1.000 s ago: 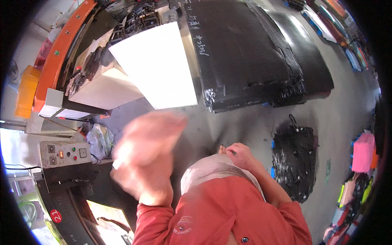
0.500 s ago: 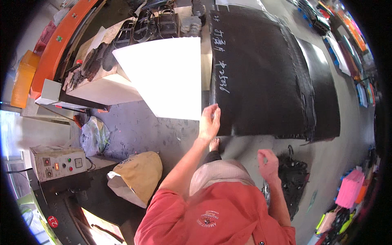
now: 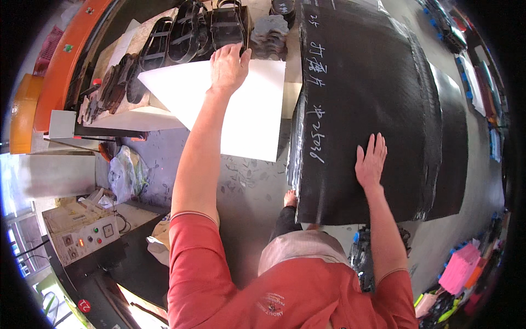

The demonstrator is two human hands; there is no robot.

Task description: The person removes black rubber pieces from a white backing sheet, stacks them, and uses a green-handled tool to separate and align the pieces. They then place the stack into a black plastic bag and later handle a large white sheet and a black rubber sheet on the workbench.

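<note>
My left hand (image 3: 229, 68) reaches forward over the far edge of a white board (image 3: 255, 118), fingers stretched out and thumb apart. Its fingertips come up to the near side of a dark, strap-like metal frame (image 3: 227, 34); whether they touch the frame or only the board's edge, I cannot tell. On a stack of black sheets (image 3: 356, 98) with white handwriting along its left side, my right hand (image 3: 371, 163) lies flat with its fingers spread. The board overhangs the near edge of a pale worktable and stands just left of the stack.
More dark looped frames (image 3: 157, 46) and grey cut pieces (image 3: 269, 33) sit on the worktable. An orange machine beam (image 3: 66, 60) runs along the left. Nearer are a control box (image 3: 90, 236) and a plastic bag (image 3: 127, 172). A pink stack (image 3: 459, 268) is at right.
My left hand has moved from the board's near right corner to its far edge. My right hand has gone forward from beside my body onto the black sheets, and its fingers have spread.
</note>
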